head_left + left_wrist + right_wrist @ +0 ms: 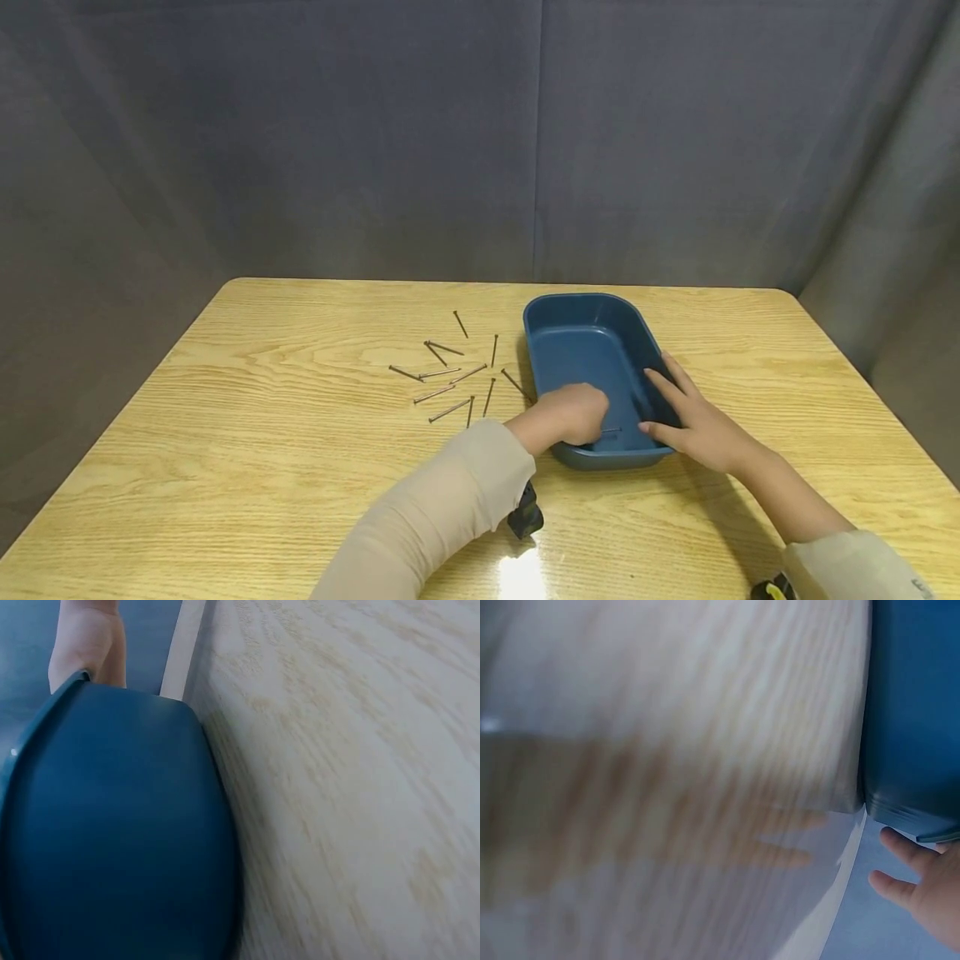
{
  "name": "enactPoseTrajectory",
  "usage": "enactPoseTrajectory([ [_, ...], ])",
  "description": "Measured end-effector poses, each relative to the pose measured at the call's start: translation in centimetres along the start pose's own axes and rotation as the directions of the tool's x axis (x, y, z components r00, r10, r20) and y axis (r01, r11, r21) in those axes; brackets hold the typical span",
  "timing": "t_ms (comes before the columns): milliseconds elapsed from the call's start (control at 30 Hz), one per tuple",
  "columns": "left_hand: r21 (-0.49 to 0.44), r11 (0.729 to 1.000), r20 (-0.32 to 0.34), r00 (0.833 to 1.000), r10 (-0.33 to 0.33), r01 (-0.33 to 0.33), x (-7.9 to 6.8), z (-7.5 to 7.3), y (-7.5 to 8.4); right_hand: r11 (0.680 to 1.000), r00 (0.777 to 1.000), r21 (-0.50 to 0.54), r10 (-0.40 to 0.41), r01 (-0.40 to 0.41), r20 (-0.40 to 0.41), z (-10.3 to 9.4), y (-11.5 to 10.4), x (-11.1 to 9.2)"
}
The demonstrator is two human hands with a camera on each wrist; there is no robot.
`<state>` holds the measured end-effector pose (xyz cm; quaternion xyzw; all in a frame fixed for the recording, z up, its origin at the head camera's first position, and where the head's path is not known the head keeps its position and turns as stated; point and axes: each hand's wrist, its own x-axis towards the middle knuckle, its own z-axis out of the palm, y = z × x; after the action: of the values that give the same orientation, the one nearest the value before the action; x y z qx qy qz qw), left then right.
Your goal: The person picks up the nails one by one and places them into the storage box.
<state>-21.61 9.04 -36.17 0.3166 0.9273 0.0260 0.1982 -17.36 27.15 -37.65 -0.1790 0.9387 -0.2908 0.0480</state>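
A deep blue plastic tub [585,358] stands on the table, right of its middle. My left hand [573,414] reaches over the tub's near left wall, its fingers curled and the fingertips hidden from the head view. One end of a thin nail [612,430] shows beside that hand, low in the tub, and the hand seems to pinch it. On the tub's right side, my right hand [697,429] rests at the rim with its fingers spread and fairly straight. The left wrist view shows the tub's outer wall [127,825] and part of the left hand [88,645] above its rim.
Several loose nails [450,408] lie scattered on the wooden table [225,467], left of the tub. One nail [517,385] lies close against the tub's left wall. A grey curtain [390,150] hangs behind the table.
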Motion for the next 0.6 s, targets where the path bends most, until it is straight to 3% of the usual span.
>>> enactPoseTrajectory([
  [167, 0.016, 1.000, 0.031, 0.999, -0.019, 0.018, 0.49, 0.27, 0.20, 1.000, 1.000, -0.006, 0.006, -0.006, 0.005, 0.00, 0.07, 0.01],
  [600, 0.087, 0.996, 0.054, 0.999, 0.006, -0.011, 0.93, 0.45, 0.41, 1.000, 1.000, -0.001, -0.003, 0.003, 0.006, 0.03, 0.07, 0.08],
])
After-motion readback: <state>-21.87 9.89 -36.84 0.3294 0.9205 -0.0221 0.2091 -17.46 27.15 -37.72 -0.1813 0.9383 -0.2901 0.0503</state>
